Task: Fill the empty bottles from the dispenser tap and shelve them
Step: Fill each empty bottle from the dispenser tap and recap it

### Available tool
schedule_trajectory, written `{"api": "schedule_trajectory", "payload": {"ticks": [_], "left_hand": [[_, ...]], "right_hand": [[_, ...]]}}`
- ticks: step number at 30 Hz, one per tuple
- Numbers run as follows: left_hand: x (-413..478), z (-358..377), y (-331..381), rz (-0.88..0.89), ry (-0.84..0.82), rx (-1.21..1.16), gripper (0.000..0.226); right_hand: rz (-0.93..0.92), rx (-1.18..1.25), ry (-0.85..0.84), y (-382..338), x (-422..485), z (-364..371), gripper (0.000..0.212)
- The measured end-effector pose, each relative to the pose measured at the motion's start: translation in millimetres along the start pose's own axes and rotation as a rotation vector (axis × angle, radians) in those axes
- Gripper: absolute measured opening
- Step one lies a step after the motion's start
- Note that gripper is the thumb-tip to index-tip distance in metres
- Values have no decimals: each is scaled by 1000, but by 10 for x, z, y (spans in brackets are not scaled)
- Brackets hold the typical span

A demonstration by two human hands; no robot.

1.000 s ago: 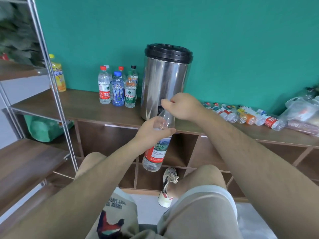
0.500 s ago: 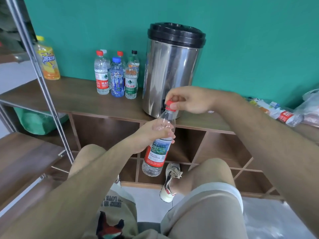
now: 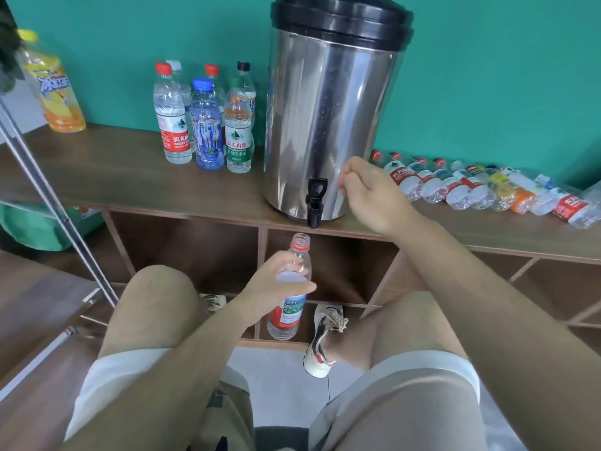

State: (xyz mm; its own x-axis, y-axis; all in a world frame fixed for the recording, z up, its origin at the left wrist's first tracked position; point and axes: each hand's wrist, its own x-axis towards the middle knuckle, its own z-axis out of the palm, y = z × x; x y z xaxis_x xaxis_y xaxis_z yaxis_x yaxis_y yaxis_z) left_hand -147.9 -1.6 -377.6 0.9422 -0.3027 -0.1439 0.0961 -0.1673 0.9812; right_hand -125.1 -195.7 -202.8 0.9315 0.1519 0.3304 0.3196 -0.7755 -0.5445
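Fingers (image 3: 283,260) of left hand (image 3: 271,289) wrap the bottle (image 3: 287,315) below the tap (image 3: 314,203); right hand (image 3: 370,193) curled, hold unclear.

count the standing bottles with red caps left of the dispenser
2. One red-capped bottle stands at the group's front left; the second red-capped bottle is behind the blue-capped bottle, mostly covered. More could hide behind.

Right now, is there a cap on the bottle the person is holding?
No: the bottle in the left hand has a bare, open mouth with only a red ring below it, just under the tap.
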Motion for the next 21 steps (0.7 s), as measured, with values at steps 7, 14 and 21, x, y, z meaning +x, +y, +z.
{"api": "schedule_trajectory", "payload": {"ticks": [7, 14, 21], "left_hand": [[328, 53, -127, 8, 56, 90, 50], [491, 113, -149, 48, 71, 139, 52], [554, 97, -175, 67, 52, 170, 59]], "right_hand": [[-266, -250, -50, 88, 151, 95, 37], [-382, -357, -96, 108, 250, 170, 36], [-448, -382, -39, 62, 298, 193, 34]]}}
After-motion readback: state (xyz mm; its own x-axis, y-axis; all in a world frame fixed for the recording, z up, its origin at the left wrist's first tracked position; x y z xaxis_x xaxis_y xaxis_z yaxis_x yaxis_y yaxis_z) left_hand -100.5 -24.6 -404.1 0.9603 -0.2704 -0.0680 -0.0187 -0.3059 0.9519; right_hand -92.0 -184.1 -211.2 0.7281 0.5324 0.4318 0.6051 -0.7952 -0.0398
